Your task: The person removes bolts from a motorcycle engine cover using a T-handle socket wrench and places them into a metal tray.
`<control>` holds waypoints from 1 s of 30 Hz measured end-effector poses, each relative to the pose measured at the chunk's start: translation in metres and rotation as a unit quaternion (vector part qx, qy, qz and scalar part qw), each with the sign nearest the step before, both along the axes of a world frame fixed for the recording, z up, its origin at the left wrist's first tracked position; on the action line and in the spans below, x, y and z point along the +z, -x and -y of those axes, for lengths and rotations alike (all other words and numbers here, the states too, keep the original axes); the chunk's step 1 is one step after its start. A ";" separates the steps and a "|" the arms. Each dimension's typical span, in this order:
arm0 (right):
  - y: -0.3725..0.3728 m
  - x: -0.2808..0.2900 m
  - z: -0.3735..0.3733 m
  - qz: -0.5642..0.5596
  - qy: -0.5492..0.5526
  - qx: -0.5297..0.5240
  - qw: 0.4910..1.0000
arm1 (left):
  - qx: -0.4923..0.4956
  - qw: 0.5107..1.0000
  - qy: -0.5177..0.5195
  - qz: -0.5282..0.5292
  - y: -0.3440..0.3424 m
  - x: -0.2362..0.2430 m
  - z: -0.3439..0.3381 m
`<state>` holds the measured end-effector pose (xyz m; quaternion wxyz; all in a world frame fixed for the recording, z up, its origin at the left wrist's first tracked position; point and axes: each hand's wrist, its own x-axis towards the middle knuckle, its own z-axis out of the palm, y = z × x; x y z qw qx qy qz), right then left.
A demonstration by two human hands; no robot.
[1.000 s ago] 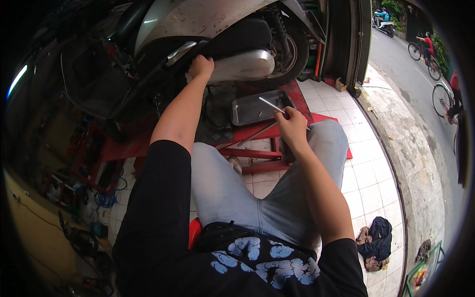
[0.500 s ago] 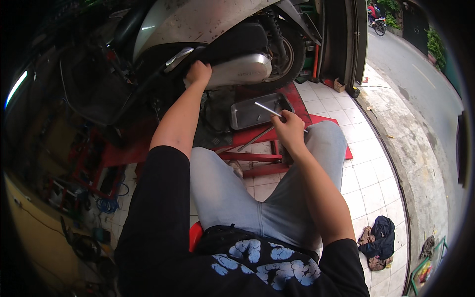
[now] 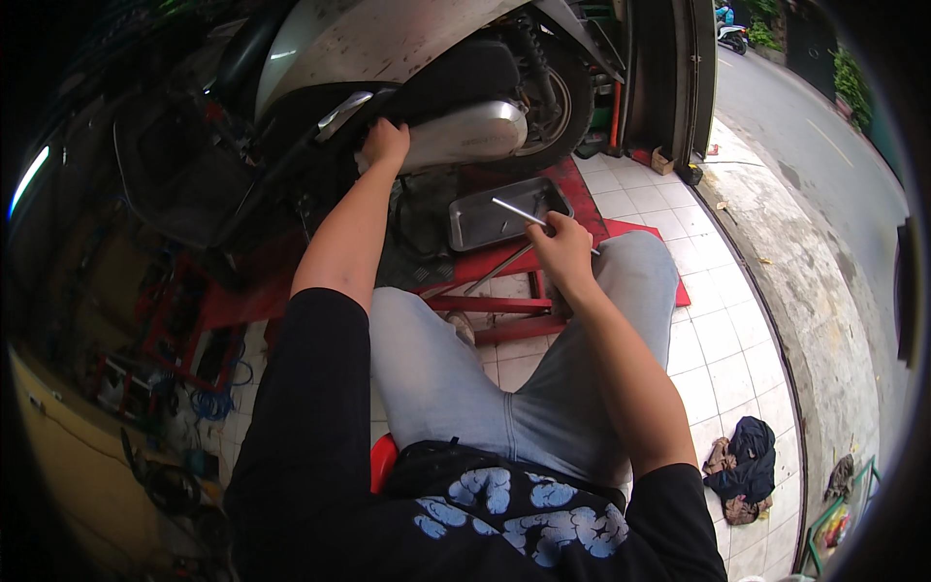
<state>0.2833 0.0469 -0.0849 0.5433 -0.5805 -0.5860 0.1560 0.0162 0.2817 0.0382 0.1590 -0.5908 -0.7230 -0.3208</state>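
Note:
My left hand (image 3: pixel 385 144) reaches forward to the side of a scooter (image 3: pixel 388 44), at the front end of its long silver engine cover (image 3: pixel 465 134). Its fingers are curled in against the machine, and their tips and whatever they grip are hidden. Over my right thigh, my right hand (image 3: pixel 562 245) is closed around a T-handle wrench (image 3: pixel 511 209). The bright crossbar sticks out past the fingers toward the upper left, and a thin shaft slants down to the lower left. Just beyond that hand lies a dark metal tray (image 3: pixel 467 233) with a few small parts in it.
The scooter stands on a red lift (image 3: pixel 495 306), whose frame runs in front of my knees. Crumpled dark cloths (image 3: pixel 749 461) lie on white tiles at right. Beyond the floor's edge is a street with a passing motorbike (image 3: pixel 733 37). Blue hose (image 3: pixel 211 401) coils at left.
Both hands keep nearly the same places and grips. The whole view has shifted very slightly. Out on the street, a different motorbike and rider are passing.

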 end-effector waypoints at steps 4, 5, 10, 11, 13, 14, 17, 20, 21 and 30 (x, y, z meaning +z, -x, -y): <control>0.002 0.000 -0.001 0.000 -0.009 -0.003 1.000 | -0.006 1.000 0.024 0.002 0.009 0.004 -0.005; 0.002 0.000 0.000 0.001 -0.008 -0.005 1.000 | -0.002 1.000 0.025 0.000 0.006 0.005 -0.005; 0.000 0.002 0.001 -0.005 0.008 -0.003 1.000 | -0.010 1.000 0.011 -0.012 0.002 0.000 -0.004; 0.002 0.003 0.002 -0.008 0.008 0.000 1.000 | -0.007 1.000 0.003 -0.007 0.008 -0.001 -0.007; 0.003 0.005 0.004 -0.005 0.009 0.001 1.000 | -0.005 1.000 -0.011 0.005 0.014 0.000 -0.010; 0.003 0.005 0.004 0.003 0.009 -0.002 1.000 | -0.003 1.000 -0.006 0.007 0.013 0.001 -0.011; 0.001 0.005 0.004 0.010 0.012 -0.008 1.000 | 0.001 1.000 0.007 -0.003 0.006 0.004 -0.009; 0.002 0.005 0.004 0.001 0.013 -0.004 1.000 | 0.000 1.000 0.004 -0.021 0.006 0.000 -0.010; 0.004 0.005 0.004 -0.002 0.013 -0.001 1.000 | -0.008 1.000 -0.007 -0.009 0.011 -0.002 -0.010; 0.004 0.004 0.004 0.007 0.007 0.001 1.000 | 0.031 0.999 0.011 0.007 0.011 0.004 -0.013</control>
